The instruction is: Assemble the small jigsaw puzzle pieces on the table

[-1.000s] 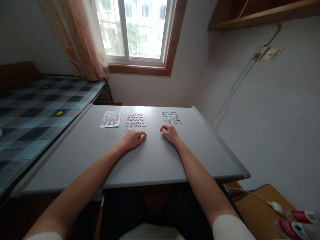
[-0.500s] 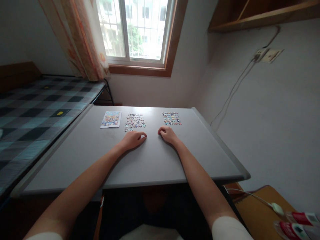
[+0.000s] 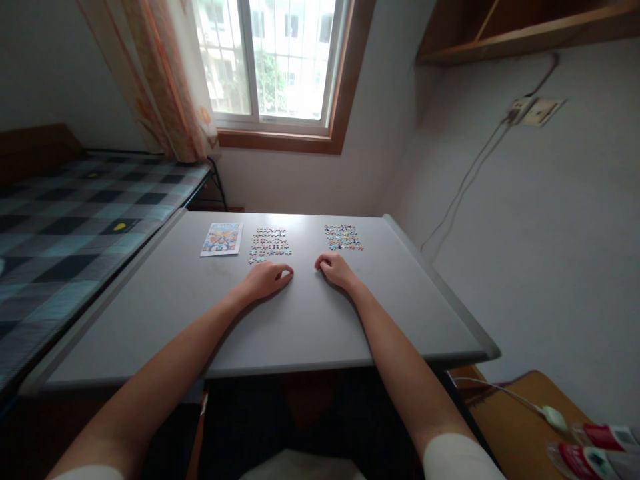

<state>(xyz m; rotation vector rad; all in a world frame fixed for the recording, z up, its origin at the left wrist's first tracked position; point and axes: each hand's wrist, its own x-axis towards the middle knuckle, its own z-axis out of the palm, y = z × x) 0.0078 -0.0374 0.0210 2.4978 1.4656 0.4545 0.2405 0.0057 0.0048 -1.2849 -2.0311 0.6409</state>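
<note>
I have two sets of jigsaw pieces on the far half of the tabletop (image 3: pixel 300 327), both in loose rows: the left set (image 3: pixel 273 253) just left of center, the right set (image 3: pixel 343 237) a bit right, bare surface between them. A printed picture sheet (image 3: pixel 222 239) lies flat left of the left set. Left hand (image 3: pixel 273 275) is down at the near side of the left set, fingers loosely curled, thumb and index bent toward each other; can't tell from here if anything is in it. Right hand (image 3: pixel 333 268) is just nearer than the right set, fingers curled well in; tips too small to tell whether they pinch a piece. Further out: window (image 3: pixel 290 60) beyond the far edge, curtain (image 3: pixel 167 80) left of it, checkered bed (image 3: pixel 100 207) on the left. Right side: wall socket (image 3: pixel 543 111) with cables, wooden shelf (image 3: pixel 530 33) above, bottles (image 3: pixel 600 460) low at the near right.
</note>
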